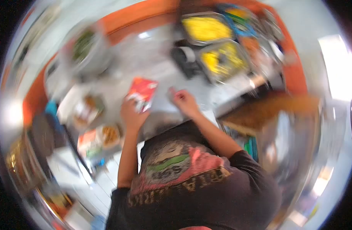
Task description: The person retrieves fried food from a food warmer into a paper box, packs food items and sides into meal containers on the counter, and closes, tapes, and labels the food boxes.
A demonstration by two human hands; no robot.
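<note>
A red and white packet [142,92] is held over the counter by my left hand [133,113], whose fingers are on its lower part. To the right of the packet, my right hand [184,102] is closed, with a small reddish piece at its fingertips that is too blurred to name. Beyond my right hand stand two metal trays, one with yellow food [207,28] and a nearer one with yellow pieces [224,61]. A dark object with a white band [186,57] lies left of the trays.
A large pale container with greens [84,46] stands at the back left. Nearer on the left are a blurred bag [87,109] and a box of orange-brown food [110,135]. Blue packaging [237,19] lies at the back right. A brown wooden surface [268,115] is on the right.
</note>
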